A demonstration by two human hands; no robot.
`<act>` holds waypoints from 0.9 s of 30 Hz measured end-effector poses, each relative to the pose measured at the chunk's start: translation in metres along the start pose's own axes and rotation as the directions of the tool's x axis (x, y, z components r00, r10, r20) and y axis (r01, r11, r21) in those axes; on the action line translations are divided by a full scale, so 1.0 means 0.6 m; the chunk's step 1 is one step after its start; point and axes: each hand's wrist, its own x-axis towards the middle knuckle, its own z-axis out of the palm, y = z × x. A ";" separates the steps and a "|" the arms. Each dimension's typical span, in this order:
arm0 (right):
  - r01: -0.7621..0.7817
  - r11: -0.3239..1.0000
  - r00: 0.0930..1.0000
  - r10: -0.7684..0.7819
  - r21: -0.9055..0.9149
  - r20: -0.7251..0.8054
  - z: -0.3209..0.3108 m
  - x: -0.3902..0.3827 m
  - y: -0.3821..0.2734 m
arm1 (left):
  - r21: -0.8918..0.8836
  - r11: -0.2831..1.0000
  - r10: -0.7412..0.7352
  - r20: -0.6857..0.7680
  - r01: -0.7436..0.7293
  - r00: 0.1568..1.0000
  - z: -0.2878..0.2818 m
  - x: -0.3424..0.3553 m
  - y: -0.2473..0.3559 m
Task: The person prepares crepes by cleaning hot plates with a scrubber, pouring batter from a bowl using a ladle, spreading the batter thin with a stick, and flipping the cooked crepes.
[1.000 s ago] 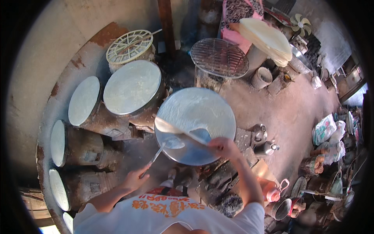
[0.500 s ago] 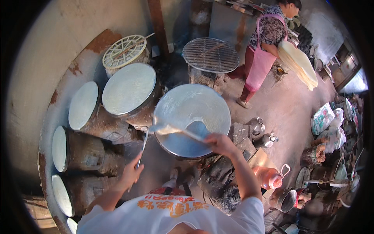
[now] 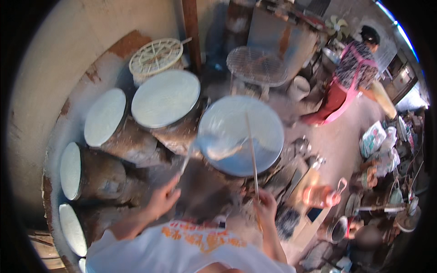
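Right hand (image 3: 266, 205) drawn back off the pan (image 3: 241, 165), wrapped round a stick (image 3: 252, 152) now pointing ahead, left hand (image 3: 163, 197) curled round a blurred tool (image 3: 186, 161), co-worker (image 3: 347, 82) farther off

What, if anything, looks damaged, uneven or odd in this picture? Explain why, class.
The reddish-brown patch at upper left, along the beige wall, looks damaged, perhaps worn or rusted, as it breaks the grey around it. On the central griddle, the pale coating looks uneven: the near side shows darker, bare-looking metal.
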 end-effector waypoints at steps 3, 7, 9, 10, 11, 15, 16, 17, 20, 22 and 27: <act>-0.298 0.850 0.953 0.242 0.434 0.182 0.226 0.056 -0.018 | -0.180 0.966 0.182 -0.052 -0.188 0.982 -0.061 0.070 0.007; -0.139 0.849 0.987 0.161 0.510 0.002 0.477 0.149 0.082 | -0.579 0.779 0.260 -0.051 -0.240 0.964 -0.111 0.064 0.017; -0.095 0.773 0.981 0.179 0.627 -0.071 0.498 0.125 0.104 | -0.653 0.731 0.251 -0.009 -0.196 0.968 -0.130 0.054 -0.009; -0.119 0.736 0.964 0.247 0.667 -0.100 0.504 0.090 0.093 | -0.642 0.741 0.261 0.008 -0.195 0.965 -0.144 0.047 -0.020; -0.137 0.695 0.940 0.315 0.706 -0.129 0.497 0.056 0.081 | -0.630 0.751 0.271 0.026 -0.195 0.962 -0.154 0.042 -0.028; -0.151 0.630 0.883 0.432 0.762 -0.183 0.459 -0.029 0.052 | -0.676 0.716 0.283 0.051 -0.175 0.958 -0.180 0.043 -0.056; -0.136 0.642 0.885 0.421 0.754 -0.199 0.454 -0.039 0.053 | -0.671 0.723 0.264 0.047 -0.165 0.963 -0.181 0.045 -0.058; -0.105 0.646 0.884 0.409 0.756 -0.226 0.449 -0.049 0.055 | -0.681 0.712 0.277 0.047 -0.172 0.960 -0.184 0.041 -0.059; -0.025 0.732 0.883 0.336 0.681 -0.328 0.404 -0.021 0.028 | -0.698 0.687 0.337 0.057 -0.204 0.940 -0.183 0.034 -0.067; 0.083 0.734 0.826 0.327 0.674 -0.458 0.384 -0.004 0.038 | -0.675 0.719 0.292 0.075 -0.167 0.954 -0.178 0.040 -0.051; -0.267 0.878 0.928 0.346 0.398 -0.140 0.441 -0.049 0.048 | -0.689 0.708 0.266 0.055 -0.156 0.962 -0.176 0.039 -0.054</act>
